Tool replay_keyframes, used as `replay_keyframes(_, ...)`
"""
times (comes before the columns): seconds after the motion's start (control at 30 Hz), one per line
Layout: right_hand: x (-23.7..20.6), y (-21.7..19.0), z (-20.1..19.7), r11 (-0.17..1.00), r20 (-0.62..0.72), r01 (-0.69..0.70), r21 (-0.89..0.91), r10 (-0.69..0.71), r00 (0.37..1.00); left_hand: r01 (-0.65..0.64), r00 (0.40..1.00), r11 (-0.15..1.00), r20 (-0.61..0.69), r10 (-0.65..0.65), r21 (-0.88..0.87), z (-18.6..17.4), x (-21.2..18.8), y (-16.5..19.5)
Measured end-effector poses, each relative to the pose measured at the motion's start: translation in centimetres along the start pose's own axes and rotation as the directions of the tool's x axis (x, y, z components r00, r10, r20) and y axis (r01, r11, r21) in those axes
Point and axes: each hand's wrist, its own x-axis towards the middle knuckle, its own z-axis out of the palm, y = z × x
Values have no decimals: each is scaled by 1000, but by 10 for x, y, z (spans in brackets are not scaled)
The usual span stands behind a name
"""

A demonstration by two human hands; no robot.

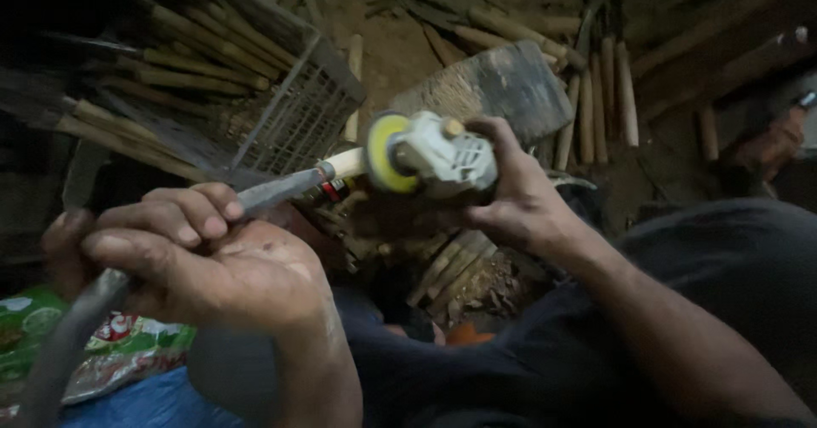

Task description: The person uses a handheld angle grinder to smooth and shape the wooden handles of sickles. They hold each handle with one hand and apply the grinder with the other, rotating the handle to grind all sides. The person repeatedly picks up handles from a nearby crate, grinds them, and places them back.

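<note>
A: What is the left hand (196, 258) gripping?
B: It is closing its grip around a grey blade (272, 191), whose pale handle (345, 163) is touching the grinder's yellow disc (385, 153).
A: And the right hand (511, 198)?
B: It is clasping the white grinder (442, 160). Beyond, a wire basket (289, 113) of sticks (196, 62) is sitting on the dirt floor (391, 54).

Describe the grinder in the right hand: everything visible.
The angle grinder has a pale grey-white head, scuffed and dusty, with a round yellow disc on its left face, seen nearly edge-on. The right hand wraps the body from behind and below, hiding the rest. It is held roughly level in the air, above scattered wooden sticks. The disc meets the pale wooden handle end of a long grey metal blade that the left hand grips. Whether the disc spins cannot be told.
</note>
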Motion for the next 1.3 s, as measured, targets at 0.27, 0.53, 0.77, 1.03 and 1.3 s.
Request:
replay_keyframes(0.27,18,3,-13,962,-145,-185,-200,158,977,-8,1000,999,-30,9,47,2,9,-1)
replay_keyframes(0.53,-2,-4,-5,999,-30,-19,-27,18,999,54,994,993,-98,-43,108,8,3,1)
replay_keyframes(0.77,15,4,-6,998,-60,-61,-25,59,996,-30,999,985,-25,35,173,9,5,-2)
replay_keyframes(1.03,7,18,-21,989,-225,-109,-98,84,971,39,989,998,145,-31,-49,-5,29,-18)
replay_keyframes(1.3,-7,8,-36,993,-261,113,-17,-113,959,115,963,982,258,-74,-149,-8,65,-45)
